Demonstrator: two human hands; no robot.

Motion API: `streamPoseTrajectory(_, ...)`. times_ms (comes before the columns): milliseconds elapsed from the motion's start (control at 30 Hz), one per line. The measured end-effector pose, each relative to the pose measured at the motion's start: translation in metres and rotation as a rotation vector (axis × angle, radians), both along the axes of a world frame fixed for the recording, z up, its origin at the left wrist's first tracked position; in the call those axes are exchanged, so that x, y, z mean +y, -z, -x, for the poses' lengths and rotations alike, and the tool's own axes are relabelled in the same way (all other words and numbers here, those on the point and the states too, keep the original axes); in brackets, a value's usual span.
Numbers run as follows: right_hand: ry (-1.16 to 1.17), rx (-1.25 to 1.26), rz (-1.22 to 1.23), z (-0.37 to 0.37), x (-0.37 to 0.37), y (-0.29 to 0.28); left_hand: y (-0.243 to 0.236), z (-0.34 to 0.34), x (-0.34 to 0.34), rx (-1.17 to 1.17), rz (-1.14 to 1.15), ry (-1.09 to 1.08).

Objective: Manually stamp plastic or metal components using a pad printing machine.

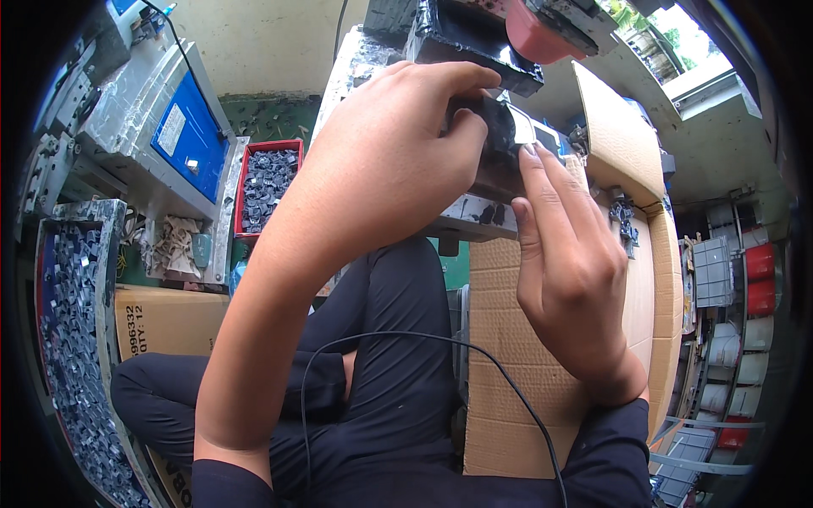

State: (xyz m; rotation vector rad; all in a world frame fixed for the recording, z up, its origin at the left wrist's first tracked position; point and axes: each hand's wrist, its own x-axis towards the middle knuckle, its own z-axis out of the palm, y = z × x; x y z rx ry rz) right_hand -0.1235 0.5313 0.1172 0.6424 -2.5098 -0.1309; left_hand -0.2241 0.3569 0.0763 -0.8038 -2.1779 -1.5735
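A pale, dark-smudged bench (350, 74) carries an open-topped, glossy black box (464, 32).

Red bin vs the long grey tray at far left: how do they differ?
Colour: the red bin has a red rim; the grey tray has a grey, dark-stained frame.
Shape: the tray looks longer and narrower than the bin.
Place: the bin is farther ahead than the tray.
Shared: both hold many small dark parts.

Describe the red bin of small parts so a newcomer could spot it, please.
At upper left stands a grey machine with a blue panel. Just right of it, beside the left forearm, is the bin of small dark parts. Red walls set it apart from the long, grey-edged tray of parts at far left.
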Motion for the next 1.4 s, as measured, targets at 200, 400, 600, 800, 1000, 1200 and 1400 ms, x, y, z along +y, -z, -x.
streamPoseTrajectory(200,-0.008,0.002,0.001,0.0,0.001,-0.004,-0.007,-0.003,-0.001,-0.025,-0.036,0.033)
streamPoseTrajectory(400,-0.028,-0.007,0.019,0.001,0.002,-0.003,-0.014,-0.007,-0.006,-0.149,0.05,0.096)
streamPoseTrajectory(600,-0.019,-0.011,0.017,0.001,0.003,-0.002,-0.011,-0.005,-0.005,-0.127,0.059,0.071)
streamPoseTrajectory(800,-0.023,-0.015,0.024,0.001,0.003,-0.002,-0.012,-0.005,-0.005,-0.129,0.069,0.077)
streamPoseTrajectory(1000,-0.013,-0.02,0.033,0.0,0.002,-0.002,-0.011,-0.005,-0.005,-0.123,0.05,0.081)
streamPoseTrajectory(1200,0.025,-0.067,0.08,-0.004,0.0,-0.002,-0.012,-0.005,-0.006,-0.133,0.068,0.079)
streamPoseTrajectory(1400,0.022,-0.067,0.083,-0.004,0.001,-0.002,-0.009,-0.005,-0.005,-0.1,0.066,0.065)
